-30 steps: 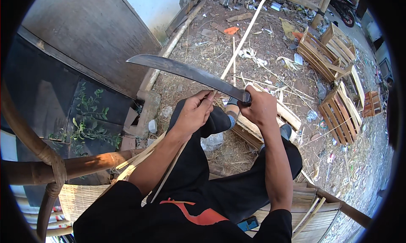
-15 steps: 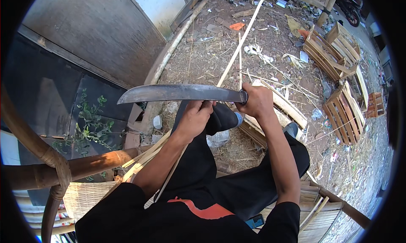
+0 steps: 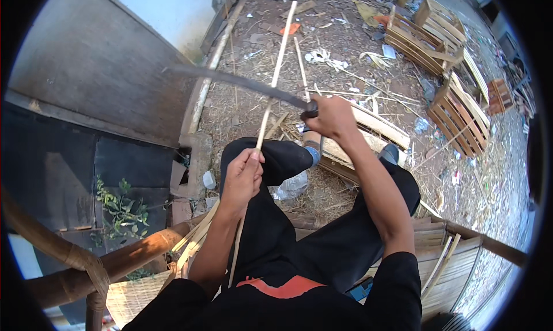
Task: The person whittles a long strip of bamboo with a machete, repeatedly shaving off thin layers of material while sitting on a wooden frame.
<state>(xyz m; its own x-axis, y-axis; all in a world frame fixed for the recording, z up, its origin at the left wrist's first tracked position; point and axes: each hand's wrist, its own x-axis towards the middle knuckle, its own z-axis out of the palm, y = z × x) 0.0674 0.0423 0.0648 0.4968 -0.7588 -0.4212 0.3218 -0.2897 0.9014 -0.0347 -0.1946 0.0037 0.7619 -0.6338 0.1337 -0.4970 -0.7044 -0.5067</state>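
My right hand [image 3: 331, 122] is closed round the dark handle of a machete [image 3: 247, 84]. Its long, slightly blurred blade reaches out to the left and crosses a pale bamboo strip [image 3: 280, 54]; whether the two touch I cannot tell. My left hand [image 3: 245, 178] grips that strip over my left knee, thumb on top. The strip runs away from me past the blade, and its near end passes back along my left forearm. A second pale strip [image 3: 300, 63] lies on the ground just right of the held one.
Slatted wooden crates [image 3: 458, 120] stand at the right. Split bamboo pieces [image 3: 377, 126] lie by my feet. A bamboo chair frame [image 3: 124, 262] and more strips [image 3: 196, 239] are at my left. A phone [image 3: 362, 289] lies near my right hip. Litter and straw cover the ground.
The machete has swung away from me, its blade now angled and seen nearly edge-on. My left hand has moved nearer and left, off the blade, and the held strip shows more plainly.
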